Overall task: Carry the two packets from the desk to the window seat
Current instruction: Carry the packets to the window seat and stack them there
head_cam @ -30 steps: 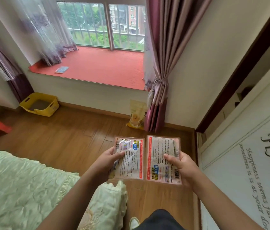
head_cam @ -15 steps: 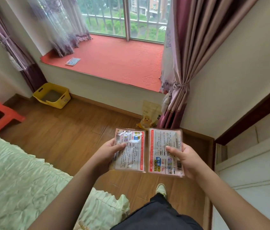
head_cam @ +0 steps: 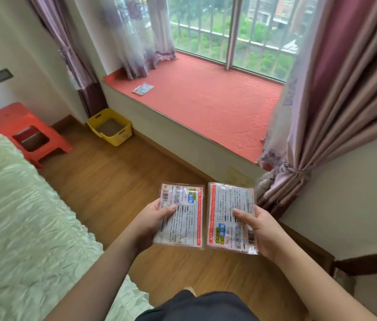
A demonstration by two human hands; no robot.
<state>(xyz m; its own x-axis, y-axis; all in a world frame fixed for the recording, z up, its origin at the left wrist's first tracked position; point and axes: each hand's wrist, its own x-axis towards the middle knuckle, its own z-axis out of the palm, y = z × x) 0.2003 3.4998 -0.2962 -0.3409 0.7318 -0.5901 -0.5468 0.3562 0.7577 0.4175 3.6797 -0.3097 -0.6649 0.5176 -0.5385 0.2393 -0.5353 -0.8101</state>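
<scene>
Bright, soft daylight from the window [head_cam: 240, 40]; weak shadows. Motion blur on the bed [head_cam: 21, 216] and curtains [head_cam: 345, 100]; wide-angle bending at edges.

Both forearms extended forward, left hand [head_cam: 149, 220] and right hand [head_cam: 260, 229] each in thumb-over pinching grip

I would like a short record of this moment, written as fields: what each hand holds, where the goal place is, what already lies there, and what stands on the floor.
left hand: left hand grips the left flat printed plastic packet
right hand: right hand grips the right flat printed plastic packet
packets: side by side, above the wooden floor
goal: red cushioned window seat, ahead
already there: one small packet near its left end
on floor: yellow plastic bin, red plastic stool
</scene>
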